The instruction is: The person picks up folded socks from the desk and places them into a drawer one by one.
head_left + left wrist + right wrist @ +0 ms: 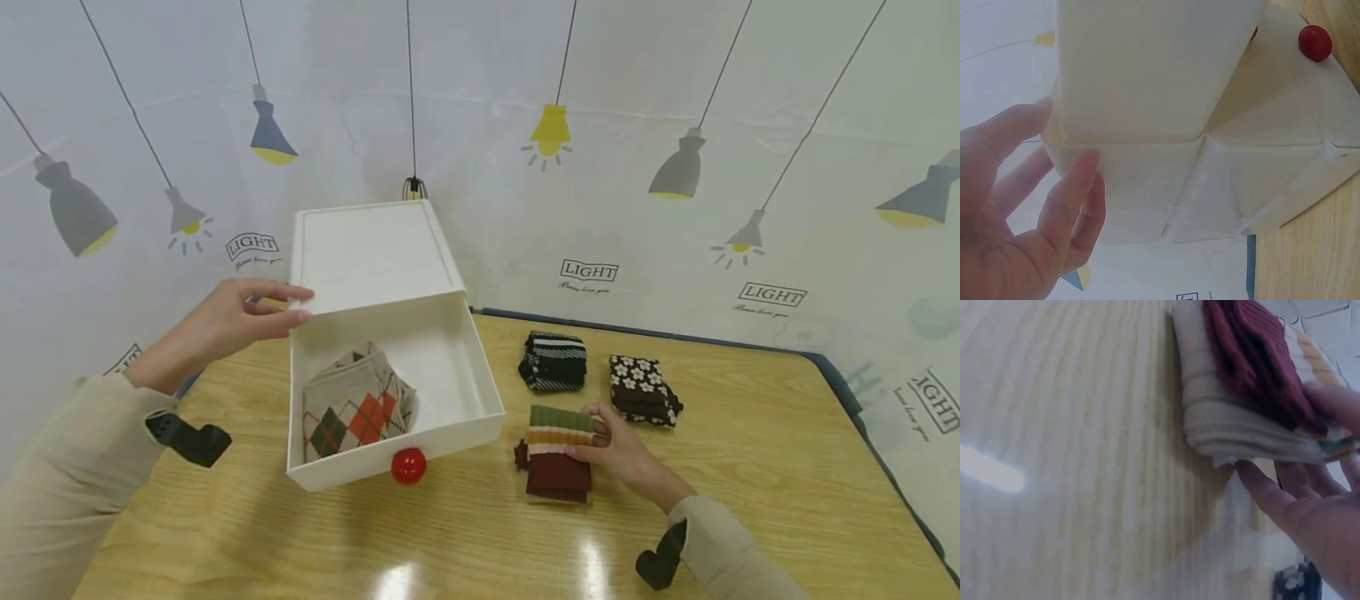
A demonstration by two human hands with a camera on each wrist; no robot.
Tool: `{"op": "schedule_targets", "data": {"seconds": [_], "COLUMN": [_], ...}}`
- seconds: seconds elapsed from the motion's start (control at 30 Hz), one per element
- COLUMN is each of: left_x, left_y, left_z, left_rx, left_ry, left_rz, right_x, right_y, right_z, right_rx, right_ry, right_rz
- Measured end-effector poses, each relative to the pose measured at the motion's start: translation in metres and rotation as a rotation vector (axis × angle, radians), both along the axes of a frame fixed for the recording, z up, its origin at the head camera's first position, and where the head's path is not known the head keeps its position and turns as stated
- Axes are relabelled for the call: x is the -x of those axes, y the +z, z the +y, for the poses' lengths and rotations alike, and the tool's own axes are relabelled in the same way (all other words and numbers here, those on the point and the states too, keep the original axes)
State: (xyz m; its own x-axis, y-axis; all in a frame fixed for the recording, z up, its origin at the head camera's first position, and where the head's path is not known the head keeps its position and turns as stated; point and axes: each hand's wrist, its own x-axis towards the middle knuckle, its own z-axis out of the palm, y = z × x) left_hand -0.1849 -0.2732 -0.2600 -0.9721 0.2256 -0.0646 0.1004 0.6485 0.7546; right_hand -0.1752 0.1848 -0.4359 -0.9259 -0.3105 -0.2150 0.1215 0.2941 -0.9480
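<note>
A white drawer box [378, 254] stands on the table with its drawer [442, 367] pulled out. Argyle socks [352, 408] in beige, red and green lie folded inside, and a red ball knob [408, 466] sits on the drawer front. My left hand [243, 312] rests its fingertips on the box's left front corner; in the left wrist view the fingers [1063, 209] reach over its edge. Right of the drawer, my right hand [622, 450] pinches folded striped socks [558, 475] in maroon, cream, orange and green, thumb on top, fingers at the side and underneath.
Behind the striped socks lie black-and-white patterned socks [553, 361] and dark flower-print socks [645, 390], both folded. The wooden table [750, 483] reaches back to a white wall covering [495, 217] printed with lamps.
</note>
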Motion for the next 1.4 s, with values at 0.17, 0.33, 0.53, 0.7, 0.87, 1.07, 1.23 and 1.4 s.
{"op": "schedule_targets", "data": {"seconds": [0.17, 0.33, 0.53, 0.7, 0.87, 1.07, 1.23, 1.4], "left_x": [-0.001, -0.002, -0.002, -0.003, -0.002, -0.003, -0.002, -0.002], "left_y": [0.001, 0.001, 0.001, 0.003, 0.002, 0.001, 0.000, 0.000], "left_z": [0.000, 0.001, 0.001, 0.002, 0.003, 0.002, 0.001, 0.001], "left_rx": [0.001, -0.001, -0.005, -0.012, -0.032, -0.034, -0.032, -0.024], "left_ry": [0.004, 0.010, 0.010, 0.014, 0.017, 0.029, 0.028, 0.027], "left_rz": [-0.004, -0.006, -0.009, -0.007, -0.021, -0.001, 0.001, -0.005], "right_x": [-0.007, -0.012, -0.016, -0.019, -0.023, -0.019, -0.012, -0.005], "right_y": [0.002, 0.004, 0.015, 0.036, 0.064, 0.097, 0.129, 0.162], "right_z": [-0.005, -0.006, -0.003, -0.001, 0.003, 0.006, 0.004, -0.005], "right_rx": [0.059, 0.045, 0.034, 0.080, 0.123, 0.182, 0.196, 0.167], "right_ry": [-0.033, -0.081, -0.096, -0.086, -0.047, 0.055, 0.098, 0.114], "right_rz": [-0.018, -0.040, -0.055, -0.062, -0.064, -0.038, -0.035, -0.048]}}
